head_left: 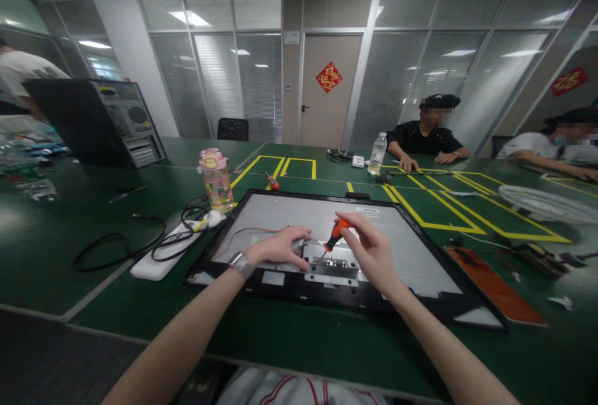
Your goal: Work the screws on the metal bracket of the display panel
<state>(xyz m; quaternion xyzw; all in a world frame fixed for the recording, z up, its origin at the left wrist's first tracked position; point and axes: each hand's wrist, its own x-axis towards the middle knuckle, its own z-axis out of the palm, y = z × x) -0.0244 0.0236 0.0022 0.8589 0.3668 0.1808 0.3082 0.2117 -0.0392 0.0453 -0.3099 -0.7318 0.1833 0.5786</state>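
A flat display panel point(397, 240) with a grey back and black frame lies on the table in front of me. Near its front edge sits a silver metal bracket point(327, 279) with holes and small fittings. My right hand point(371, 249) grips a red and black screwdriver point(337, 233) by the handle, its shaft slanting down to the bracket's fittings. At the bracket's left end, my left hand point(280, 248) has its thumb and fingers curled round the edge; part of their contact is hidden. Thin coloured wires point(255, 229) run across the panel behind that hand.
Left of the panel are a white power strip point(163, 252), black cables and a pink bottle point(217, 184). A computer case point(93, 121) stands farther left. A red-brown board point(495, 283) lies at right. Across the table, a person point(427, 134) sits near a water bottle point(377, 154).
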